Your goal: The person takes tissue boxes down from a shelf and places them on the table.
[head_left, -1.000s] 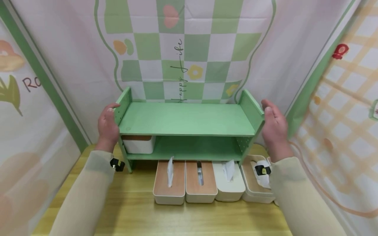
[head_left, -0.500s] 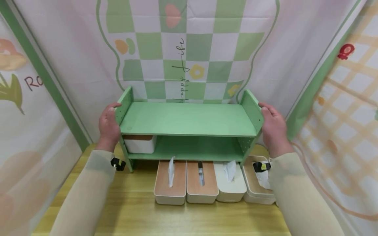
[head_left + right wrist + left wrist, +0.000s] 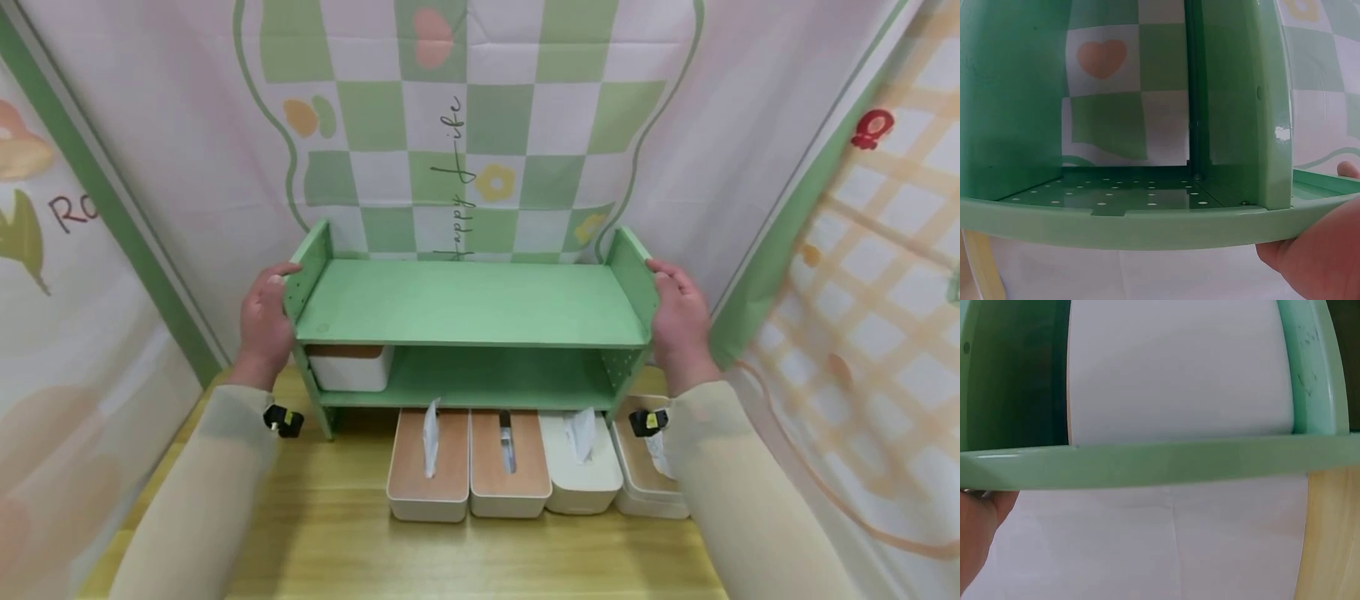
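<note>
A green two-tier shelf stands on the wooden table, with raised side panels. My left hand holds the left panel from outside, fingers at its upper edge; in the left wrist view part of that hand shows beyond the panel's front edge. On the other side my right hand holds the right panel, its fingertips over the top edge. In the right wrist view the right hand lies against the outside of the panel edge. A white box with a brown top sits on the lower tier at left.
In front of the shelf stand two wood-topped tissue boxes, a cream tissue box and another wood-topped box, partly behind my right sleeve. A checkered curtain hangs behind; patterned cloth flanks both sides of the table.
My right hand has come in leftward from just beside the right panel and now holds its edge. The left hand stays at the left panel, and the shelf and boxes stay put.
</note>
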Tool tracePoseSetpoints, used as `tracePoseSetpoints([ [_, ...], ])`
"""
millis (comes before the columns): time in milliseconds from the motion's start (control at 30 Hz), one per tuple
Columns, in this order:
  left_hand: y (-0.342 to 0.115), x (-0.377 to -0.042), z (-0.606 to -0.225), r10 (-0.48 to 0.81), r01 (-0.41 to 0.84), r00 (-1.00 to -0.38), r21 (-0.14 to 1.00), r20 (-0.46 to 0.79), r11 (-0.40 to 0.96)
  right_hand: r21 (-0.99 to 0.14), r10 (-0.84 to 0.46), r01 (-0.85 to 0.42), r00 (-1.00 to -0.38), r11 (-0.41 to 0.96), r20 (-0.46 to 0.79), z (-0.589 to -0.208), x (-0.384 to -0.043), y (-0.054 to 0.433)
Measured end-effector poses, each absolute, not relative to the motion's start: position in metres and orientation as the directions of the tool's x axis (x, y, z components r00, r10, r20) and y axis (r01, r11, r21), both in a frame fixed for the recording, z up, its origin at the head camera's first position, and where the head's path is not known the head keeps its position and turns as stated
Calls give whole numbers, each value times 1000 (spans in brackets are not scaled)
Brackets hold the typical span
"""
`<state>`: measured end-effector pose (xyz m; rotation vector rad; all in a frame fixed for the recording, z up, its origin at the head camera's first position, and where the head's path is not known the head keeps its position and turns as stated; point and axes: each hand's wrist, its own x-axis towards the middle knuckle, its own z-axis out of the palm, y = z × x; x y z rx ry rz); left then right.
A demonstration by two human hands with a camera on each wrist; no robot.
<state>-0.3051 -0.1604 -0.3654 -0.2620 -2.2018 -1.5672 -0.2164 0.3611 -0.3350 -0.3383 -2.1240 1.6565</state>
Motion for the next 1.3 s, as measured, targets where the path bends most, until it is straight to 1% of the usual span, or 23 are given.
tracePoseSetpoints([
  [67,-164,-304,-364,-63,381,-904,863,423,331,-962,444,-79,-875,262,193,-335,-218,359],
  [167,-170,-300,-361,11,374,-919,866,393,332,-958,451,-90,-868,272,209,-334,-220,356],
  [333,-183,-295,-352,140,353,-936,849,324,393,-960,442,-86,-874,267,201,-333,-221,352],
  [400,-187,-294,-349,190,342,-939,853,288,394,-962,445,-78,-874,263,193,-333,-220,352],
  [467,-190,-291,-349,249,334,-935,862,253,380,-963,452,-71,-873,260,186,-332,-219,352],
  [533,-191,-285,-351,293,334,-929,851,226,404,-963,456,-62,-872,261,179,-332,-217,353],
  [600,-190,-275,-359,313,387,-912,804,264,450,-963,461,-59,-869,264,180,-331,-216,355],
  [633,-188,-269,-365,321,455,-887,740,331,496,-963,461,-59,-869,264,180,-331,-215,355],
  [667,-186,-265,-372,333,543,-840,642,429,541,-962,463,-57,-868,268,181,-331,-214,356],
  [700,-184,-260,-380,340,616,-777,532,530,581,-961,465,-59,-866,269,184,-331,-214,356],
  [733,-180,-256,-388,349,682,-691,411,633,605,-961,468,-61,-864,268,185,-331,-213,356],
  [800,-172,-249,-405,376,758,-500,183,780,627,-963,469,-63,-863,262,184,-332,-212,357],
  [833,-169,-246,-413,394,782,-407,91,824,617,-963,469,-63,-864,261,183,-332,-212,358],
  [867,-165,-244,-420,414,802,-339,30,845,596,-964,470,-63,-864,259,183,-332,-212,358],
  [900,-162,-241,-427,435,819,-309,4,846,574,-964,468,-66,-864,257,184,-333,-212,358],
  [1000,-157,-235,-445,513,850,-261,-56,818,523,-963,463,-72,-866,259,189,-334,-212,358],
  [1067,-155,-234,-454,571,838,-287,-87,769,539,-962,459,-78,-867,261,195,-335,-213,357],
  [1167,-152,-233,-462,641,802,-365,-122,675,585,-962,454,-88,-868,257,201,-337,-214,357],
  [1233,-150,-233,-465,659,775,-411,-140,630,617,-961,451,-94,-868,261,207,-337,-215,357],
  [1300,-148,-234,-466,654,755,-440,-140,615,641,-959,448,-98,-868,266,213,-338,-215,356],
])
